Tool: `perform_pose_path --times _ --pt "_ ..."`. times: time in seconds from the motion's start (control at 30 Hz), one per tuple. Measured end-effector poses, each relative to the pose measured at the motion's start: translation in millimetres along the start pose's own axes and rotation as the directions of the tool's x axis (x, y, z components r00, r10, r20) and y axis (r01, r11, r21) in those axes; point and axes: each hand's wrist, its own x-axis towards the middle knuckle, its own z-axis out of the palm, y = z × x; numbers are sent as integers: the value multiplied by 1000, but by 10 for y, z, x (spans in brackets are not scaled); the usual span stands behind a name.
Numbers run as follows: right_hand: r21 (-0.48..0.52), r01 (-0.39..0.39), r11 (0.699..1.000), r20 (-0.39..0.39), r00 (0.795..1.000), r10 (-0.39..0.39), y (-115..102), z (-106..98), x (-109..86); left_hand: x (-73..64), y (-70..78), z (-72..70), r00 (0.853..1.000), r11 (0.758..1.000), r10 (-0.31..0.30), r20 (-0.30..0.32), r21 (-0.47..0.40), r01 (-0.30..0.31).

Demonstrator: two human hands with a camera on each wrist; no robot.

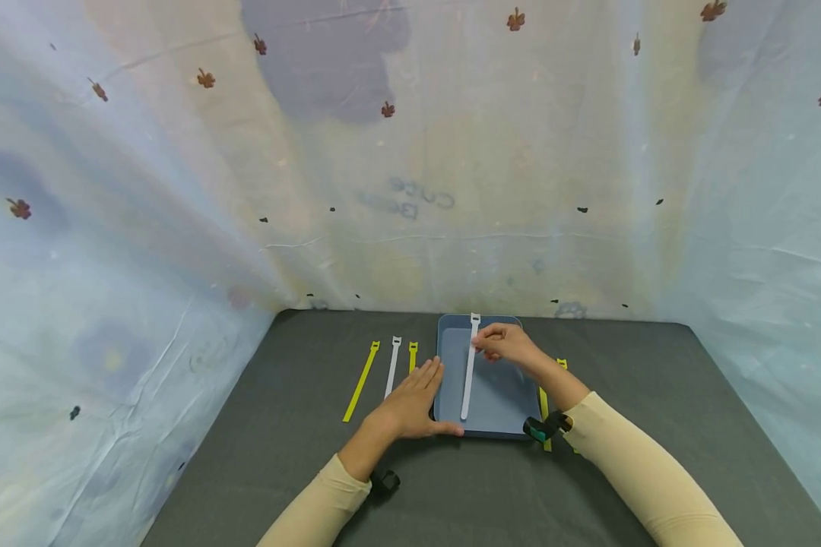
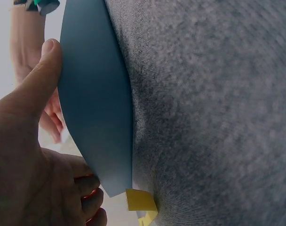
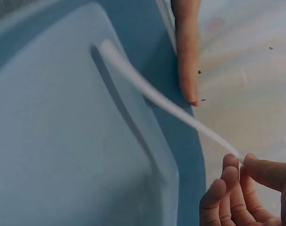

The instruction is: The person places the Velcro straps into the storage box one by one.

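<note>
My right hand point(image 1: 509, 343) pinches a white cable strap point(image 1: 468, 380) between thumb and fingertips, near its slotted head. The strap slants over the blue-grey tray point(image 1: 502, 414), its rounded tail pointing to the tray's near side. In the right wrist view the strap point(image 3: 157, 98) bows slightly above the tray floor and casts a shadow on it. My left hand point(image 1: 410, 403) rests at the tray's near left corner, fingers stretched along the left side and thumb along the near rim. In the left wrist view its thumb and fingers touch the tray wall point(image 2: 93, 94).
Left of the tray lie a yellow strap point(image 1: 360, 384), another white strap point(image 1: 393, 365) and a second yellow strap point(image 1: 413, 354), partly behind my left hand. More yellow straps point(image 1: 545, 410) lie to the right, partly under my right forearm. A patterned curtain point(image 1: 410, 266) hangs behind the dark table point(image 1: 301, 456).
</note>
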Motion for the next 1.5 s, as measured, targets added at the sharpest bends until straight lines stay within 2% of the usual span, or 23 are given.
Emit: perform_pose_path --times 0.13,0.33,0.83,1.23,1.5 --pt "3 -15 1000 15 1000 15 21 79 122 5 2 1 1000 1000 5 2 5 -5" --pt "-107 -66 992 -20 998 65 124 187 270 11 22 -16 1000 1000 10 3 4 -10" --pt "-175 -164 971 -89 985 151 177 361 397 29 -9 31 1000 1000 17 8 26 -17" --pt "-218 -161 963 -76 986 147 213 478 515 21 -45 49 1000 1000 5 17 20 -5" --pt "-239 -142 961 -82 989 126 172 530 503 10 -32 30 1000 1000 15 13 17 -15"
